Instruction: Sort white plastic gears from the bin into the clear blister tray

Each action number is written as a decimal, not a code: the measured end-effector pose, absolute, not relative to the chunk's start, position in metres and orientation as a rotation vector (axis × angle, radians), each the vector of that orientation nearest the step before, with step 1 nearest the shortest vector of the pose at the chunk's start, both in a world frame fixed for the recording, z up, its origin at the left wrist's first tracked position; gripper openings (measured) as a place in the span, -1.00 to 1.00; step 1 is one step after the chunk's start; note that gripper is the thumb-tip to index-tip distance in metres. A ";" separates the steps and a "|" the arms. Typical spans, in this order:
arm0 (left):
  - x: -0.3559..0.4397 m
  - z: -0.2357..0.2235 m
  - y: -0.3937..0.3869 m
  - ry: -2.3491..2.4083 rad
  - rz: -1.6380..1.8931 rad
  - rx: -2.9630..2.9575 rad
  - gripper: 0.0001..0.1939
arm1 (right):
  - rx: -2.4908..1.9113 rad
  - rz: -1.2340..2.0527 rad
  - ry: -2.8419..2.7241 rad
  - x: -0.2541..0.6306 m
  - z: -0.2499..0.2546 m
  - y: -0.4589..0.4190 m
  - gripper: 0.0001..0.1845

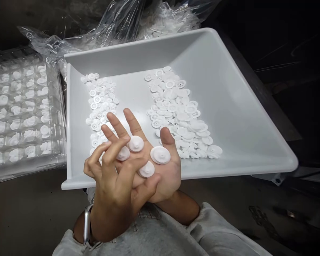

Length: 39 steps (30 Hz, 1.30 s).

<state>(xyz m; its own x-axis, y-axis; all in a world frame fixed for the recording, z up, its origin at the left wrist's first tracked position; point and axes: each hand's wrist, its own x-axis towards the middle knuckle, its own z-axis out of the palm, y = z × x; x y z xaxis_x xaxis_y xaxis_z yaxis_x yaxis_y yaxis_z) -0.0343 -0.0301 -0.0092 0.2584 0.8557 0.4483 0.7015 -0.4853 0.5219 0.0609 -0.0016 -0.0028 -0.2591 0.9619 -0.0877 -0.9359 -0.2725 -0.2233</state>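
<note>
My right hand (162, 174) lies palm up with fingers spread, over the near side of a light grey tray (130, 90). Several white plastic gears rest on it: one near the thumb (160, 155), one at the base of the fingers (136, 143), and one partly covered (123, 153). Across the palm reaches my left hand (117, 174), wearing a watch (86, 225) on its wrist. Its curled thumb and forefinger are at either side of another white gear (146, 169). The middle fingertip meets the edge of the gear at the finger base.
Inside the tray lie two piles of white gears, smaller ones at left (101, 103) and larger ones at right (176, 110). A clear blister tray (53, 117) with white parts in its pockets stands at left. Clear plastic bags (114, 25) sit behind the grey tray.
</note>
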 end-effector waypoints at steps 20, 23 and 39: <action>-0.027 -0.013 -0.017 0.991 1.259 0.852 -0.49 | -0.276 1.764 -0.121 0.057 -0.007 -0.003 -0.47; -0.025 -0.008 -0.011 1.068 1.146 0.915 -0.43 | -0.307 1.748 -0.135 0.055 -0.007 -0.001 -0.46; -0.015 -0.019 -0.022 1.015 1.247 1.077 -0.35 | -0.410 1.759 -0.135 0.055 0.000 -0.001 -0.38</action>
